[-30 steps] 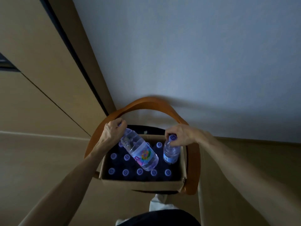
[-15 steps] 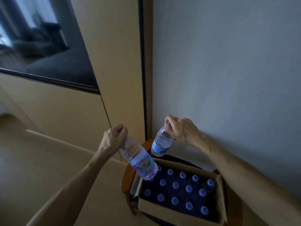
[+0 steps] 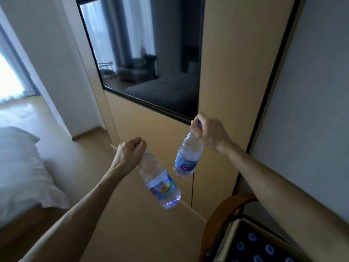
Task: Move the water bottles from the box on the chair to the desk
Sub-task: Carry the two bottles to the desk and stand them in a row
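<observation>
My left hand (image 3: 129,151) grips a clear water bottle (image 3: 160,183) by its neck; the bottle hangs tilted, base pointing down and right. My right hand (image 3: 208,130) holds a second water bottle (image 3: 187,157) by its purple cap, and it hangs nearly upright in the air. Both bottles are in mid-air, left of the chair. The cardboard box (image 3: 238,232) sits on the wooden chair (image 3: 224,210) at the bottom right, with several purple-capped bottles (image 3: 253,247) still standing in it. No desk is in view.
A beige wall panel (image 3: 164,137) with a dark wall-mounted screen (image 3: 149,59) faces me. A bed with white bedding (image 3: 20,167) fills the left side. Beige floor (image 3: 117,231) lies between bed and chair. A bright window is at the far left.
Both hands have lifted their bottles up out of the box and away to the left. My view has swung left and up, so the box now sits at the bottom right corner.
</observation>
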Tool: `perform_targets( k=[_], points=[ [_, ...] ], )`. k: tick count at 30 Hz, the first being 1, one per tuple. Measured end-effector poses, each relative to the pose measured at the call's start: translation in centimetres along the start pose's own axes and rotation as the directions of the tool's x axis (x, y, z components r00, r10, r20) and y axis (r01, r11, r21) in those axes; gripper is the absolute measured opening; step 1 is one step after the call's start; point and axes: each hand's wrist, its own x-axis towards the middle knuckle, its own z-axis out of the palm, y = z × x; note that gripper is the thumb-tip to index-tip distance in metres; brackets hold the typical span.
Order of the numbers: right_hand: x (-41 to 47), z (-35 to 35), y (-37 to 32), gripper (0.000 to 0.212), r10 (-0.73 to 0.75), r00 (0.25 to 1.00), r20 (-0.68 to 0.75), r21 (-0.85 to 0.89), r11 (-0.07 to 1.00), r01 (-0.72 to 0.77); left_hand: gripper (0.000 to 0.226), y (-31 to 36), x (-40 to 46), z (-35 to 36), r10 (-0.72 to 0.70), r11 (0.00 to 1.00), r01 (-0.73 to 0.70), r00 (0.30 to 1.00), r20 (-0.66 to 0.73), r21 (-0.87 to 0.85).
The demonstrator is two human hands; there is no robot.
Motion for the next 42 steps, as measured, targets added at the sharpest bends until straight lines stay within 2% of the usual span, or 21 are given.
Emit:
perform_targets(
  k=[11, 14, 23, 25, 28, 34, 42],
  points=[
    [12.1, 13.2, -6.8, 0.021, -0.229, 0.971, 0.071, 0.184, 0.960, 0.213, 0.031, -10.4, 5.6, -8.3, -0.248, 0.968, 0.248, 0.955, -0.165, -0.021],
    [16.2, 17.0, -8.1, 0.022, -0.290, 0.953, 0.084, 0.230, 0.936, 0.265, 0.040, -13.0, 8.5, -9.6, -0.269, 0.962, 0.272, 0.939, -0.213, -0.017],
    [30.4, 26.9, -12.5, 0.025, -0.426, 0.892, 0.151, 0.331, 0.872, 0.360, 0.039, -19.3, 18.5, -13.8, -0.361, 0.919, 0.393, 0.861, -0.358, 0.020],
    [33.0, 28.9, -13.5, 0.022, -0.445, 0.882, 0.155, 0.349, 0.860, 0.372, 0.041, -20.7, 20.4, -14.8, -0.367, 0.914, 0.406, 0.836, -0.409, 0.011],
    [36.8, 32.2, -15.1, 0.021, -0.470, 0.866, 0.170, 0.380, 0.842, 0.382, 0.033, -23.3, 23.2, -16.2, -0.359, 0.910, 0.414, 0.805, -0.472, 0.014],
    [43.9, 39.6, -18.4, 0.021, -0.515, 0.838, 0.178, 0.425, 0.809, 0.407, 0.034, -30.1, 29.0, -18.8, -0.383, 0.890, 0.456, 0.759, -0.526, 0.011],
    [54.6, 51.3, -23.5, 0.020, -0.518, 0.834, 0.189, 0.429, 0.808, 0.404, 0.038, -41.8, 39.7, -22.7, -0.369, 0.909, 0.417, 0.783, -0.500, -0.018]
  ],
)
